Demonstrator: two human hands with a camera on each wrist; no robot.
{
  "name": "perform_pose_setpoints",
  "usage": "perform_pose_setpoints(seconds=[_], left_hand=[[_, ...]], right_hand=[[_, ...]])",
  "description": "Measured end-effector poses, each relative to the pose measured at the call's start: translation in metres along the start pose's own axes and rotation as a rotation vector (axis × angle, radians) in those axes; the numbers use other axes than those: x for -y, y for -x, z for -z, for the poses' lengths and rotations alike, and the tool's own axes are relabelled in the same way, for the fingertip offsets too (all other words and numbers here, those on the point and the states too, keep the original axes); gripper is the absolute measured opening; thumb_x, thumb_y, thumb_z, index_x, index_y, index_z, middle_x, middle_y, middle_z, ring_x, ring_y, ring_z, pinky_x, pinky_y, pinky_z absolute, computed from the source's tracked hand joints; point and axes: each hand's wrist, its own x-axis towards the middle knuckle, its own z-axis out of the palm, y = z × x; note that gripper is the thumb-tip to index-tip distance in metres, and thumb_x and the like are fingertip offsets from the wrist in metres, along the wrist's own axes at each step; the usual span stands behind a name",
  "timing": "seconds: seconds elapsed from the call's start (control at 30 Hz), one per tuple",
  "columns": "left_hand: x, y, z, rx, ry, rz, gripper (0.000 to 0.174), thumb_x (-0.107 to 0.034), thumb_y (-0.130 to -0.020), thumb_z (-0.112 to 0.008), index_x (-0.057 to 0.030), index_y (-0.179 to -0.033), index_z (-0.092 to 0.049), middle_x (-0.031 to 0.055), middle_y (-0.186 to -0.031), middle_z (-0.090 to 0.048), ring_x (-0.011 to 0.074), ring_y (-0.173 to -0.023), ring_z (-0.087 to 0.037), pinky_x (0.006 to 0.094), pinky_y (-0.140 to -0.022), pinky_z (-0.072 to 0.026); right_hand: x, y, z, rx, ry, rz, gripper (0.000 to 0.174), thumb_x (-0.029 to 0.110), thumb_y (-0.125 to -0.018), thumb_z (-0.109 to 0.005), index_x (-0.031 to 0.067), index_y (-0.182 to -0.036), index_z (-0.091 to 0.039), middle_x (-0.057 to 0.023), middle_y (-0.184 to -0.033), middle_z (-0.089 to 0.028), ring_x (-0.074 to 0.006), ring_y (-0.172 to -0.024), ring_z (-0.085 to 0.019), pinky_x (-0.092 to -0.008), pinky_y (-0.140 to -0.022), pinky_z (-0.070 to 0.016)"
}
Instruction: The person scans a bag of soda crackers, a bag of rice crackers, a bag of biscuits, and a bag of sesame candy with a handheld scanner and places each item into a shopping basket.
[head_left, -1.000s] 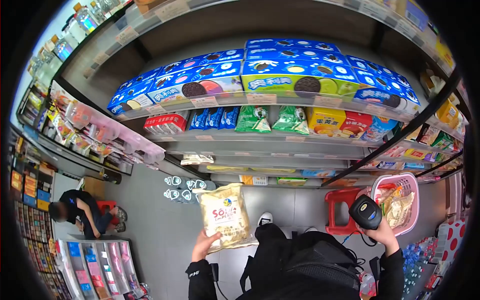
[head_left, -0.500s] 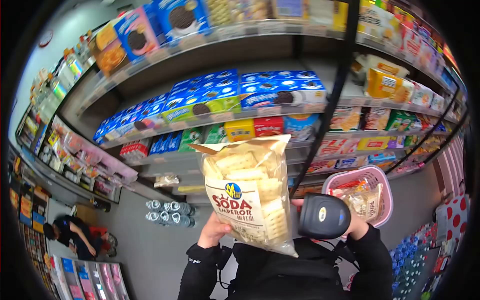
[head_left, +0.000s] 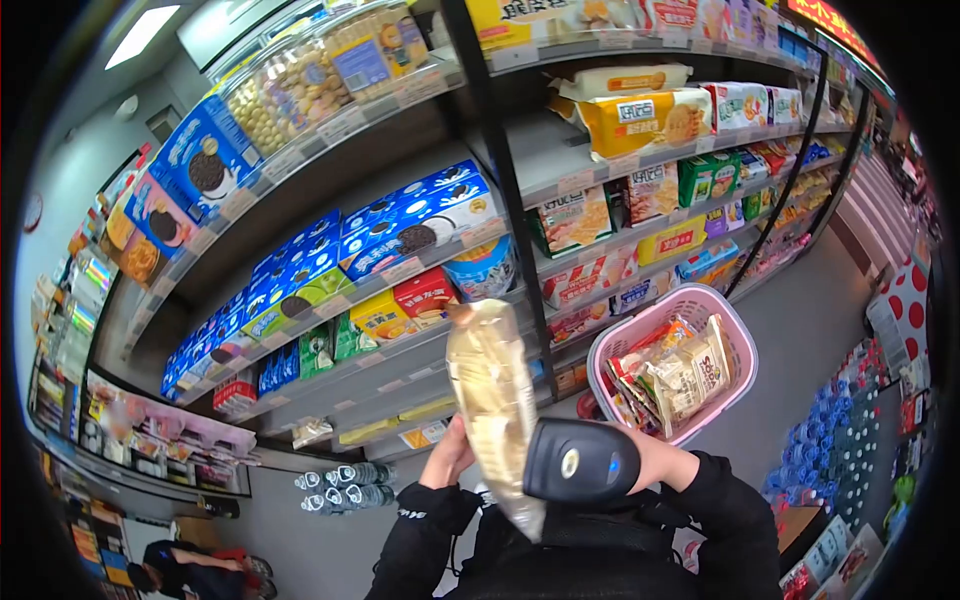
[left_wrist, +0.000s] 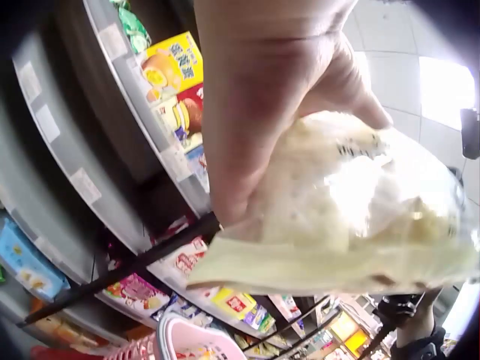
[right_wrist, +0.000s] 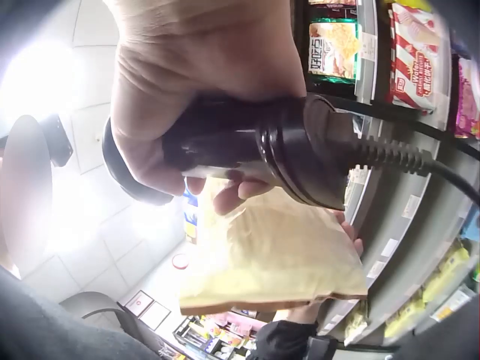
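My left hand [head_left: 447, 457] holds a clear, puffy bag of soda crackers [head_left: 492, 385] upright, turned nearly edge-on in the head view. From the left wrist view, its thumb and fingers spread around the bag's pale, shiny side. A black handheld barcode scanner [head_left: 575, 465] is in my right hand [head_left: 662, 462], its head right beside the bag's lower part. Seen in the right wrist view, the fingers wrap the scanner's handle [right_wrist: 232, 139], with a coiled cable [right_wrist: 394, 155] leading off it. Behind the scanner, the bag's pale back faces that camera.
A pink basket [head_left: 738, 345] with several snack packs, one a soda cracker bag [head_left: 695, 375], stands at right. Shelves ahead carry blue cookie boxes [head_left: 415, 225] and biscuit packs [head_left: 650, 120]. Bottled water [head_left: 345, 487] is on the floor at left; a seated person [head_left: 190, 568] is beyond.
The head view has swung right toward the basket. The cracker bag has come up and turned from its printed front to edge-on. The scanner has moved in close beside it.
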Motion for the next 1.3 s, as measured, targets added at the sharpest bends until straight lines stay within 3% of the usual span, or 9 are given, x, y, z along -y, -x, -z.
perform_pose_setpoints(seconds=[0.03,0.13,0.17,0.27,0.3,0.43,0.53,0.67,1.3], left_hand=[[0.012,-0.012,0.001,-0.157,-0.038,0.066,0.053,-0.031,-0.079,-0.054,-0.0022,-0.119,-0.036,0.0114,-0.110,-0.049,0.0240,-0.098,-0.050,0.0323,-0.084,-0.0421],[0.003,-0.008,-0.061,-0.021,0.241,0.144,0.045,-0.031,-0.084,-0.046,-0.0011,-0.117,-0.038,0.0132,-0.100,-0.053,0.0261,-0.087,-0.054,0.0317,-0.077,-0.0456],[0.012,-0.016,-0.046,-0.024,0.209,0.175,0.046,-0.035,-0.083,-0.045,-0.0003,-0.113,-0.040,0.0156,-0.094,-0.053,0.0258,-0.081,-0.054,0.0324,-0.073,-0.0461],[-0.002,-0.012,-0.097,-0.023,0.194,-0.143,0.056,-0.044,-0.078,-0.047,-0.0012,-0.113,-0.039,0.0152,-0.092,-0.048,0.0249,-0.080,-0.048,0.0318,-0.072,-0.0408],[0.007,-0.021,-0.070,0.150,0.296,-0.144,0.057,-0.045,-0.078,-0.047,-0.0025,-0.115,-0.038,0.0137,-0.092,-0.044,0.0260,-0.082,-0.046,0.0335,-0.074,-0.0385],[0.003,-0.032,-0.046,0.392,0.337,-0.169,0.047,-0.041,-0.080,-0.046,-0.0090,-0.114,-0.042,0.0145,-0.096,-0.042,0.0302,-0.089,-0.044,0.0371,-0.076,-0.0384],[-0.003,-0.034,-0.032,0.258,0.124,-0.154,0.054,-0.042,-0.078,-0.050,-0.0119,-0.120,-0.036,0.0102,-0.086,-0.040,0.0249,-0.080,-0.041,0.0311,-0.069,-0.0377],[-0.006,-0.035,-0.054,0.363,0.075,-0.277,0.058,-0.041,-0.075,-0.056,-0.0081,-0.120,-0.038,0.0098,-0.094,-0.046,0.0256,-0.088,-0.045,0.0304,-0.073,-0.0419],[-0.001,-0.034,-0.036,0.037,-0.190,0.074,0.059,-0.040,-0.076,-0.056,-0.0064,-0.121,-0.036,0.0108,-0.109,-0.044,0.0243,-0.099,-0.045,0.0346,-0.084,-0.0389]], right_hand=[[0.010,-0.007,-0.003,0.051,0.004,0.006,0.073,0.016,-0.062,-0.069,-0.0010,-0.123,-0.032,-0.0147,-0.122,-0.040,-0.0207,-0.110,-0.043,-0.0300,-0.093,-0.0314],[0.012,-0.002,-0.002,0.046,0.107,0.126,0.062,0.015,-0.063,-0.067,-0.0019,-0.116,-0.039,-0.0155,-0.115,-0.045,-0.0241,-0.105,-0.047,-0.0301,-0.089,-0.0347],[0.015,0.006,0.002,0.004,0.098,0.030,0.060,0.015,-0.063,-0.068,-0.0022,-0.114,-0.041,-0.0148,-0.112,-0.048,-0.0224,-0.102,-0.049,-0.0298,-0.087,-0.0364],[0.000,0.038,0.015,-0.105,0.082,-0.154,0.061,0.012,-0.059,-0.070,-0.0015,-0.112,-0.042,-0.0115,-0.104,-0.052,-0.0143,-0.091,-0.050,-0.0287,-0.082,-0.0396],[-0.005,0.044,0.017,-0.156,0.117,-0.124,0.062,0.012,-0.059,-0.070,-0.0011,-0.113,-0.041,-0.0112,-0.104,-0.052,-0.0147,-0.092,-0.050,-0.0289,-0.082,-0.0395],[-0.023,0.052,0.015,-0.278,0.100,-0.161,0.057,0.006,-0.059,-0.065,0.0009,-0.111,-0.043,-0.0082,-0.098,-0.054,-0.0146,-0.090,-0.051,-0.0288,-0.081,-0.0399],[-0.030,0.045,0.014,-0.291,0.080,-0.210,0.045,0.006,-0.059,-0.063,0.0017,-0.101,-0.049,-0.0065,-0.088,-0.057,-0.0140,-0.081,-0.053,-0.0290,-0.074,-0.0423],[-0.035,0.029,0.015,-0.205,0.164,-0.207,0.042,0.009,-0.059,-0.062,0.0006,-0.099,-0.050,-0.0079,-0.085,-0.058,-0.0149,-0.079,-0.054,-0.0286,-0.073,-0.0426],[-0.041,0.020,0.026,-0.225,0.056,-0.179,0.050,0.007,-0.061,-0.062,0.0003,-0.107,-0.045,-0.0084,-0.092,-0.057,-0.0133,-0.085,-0.052,-0.0277,-0.076,-0.0423]])
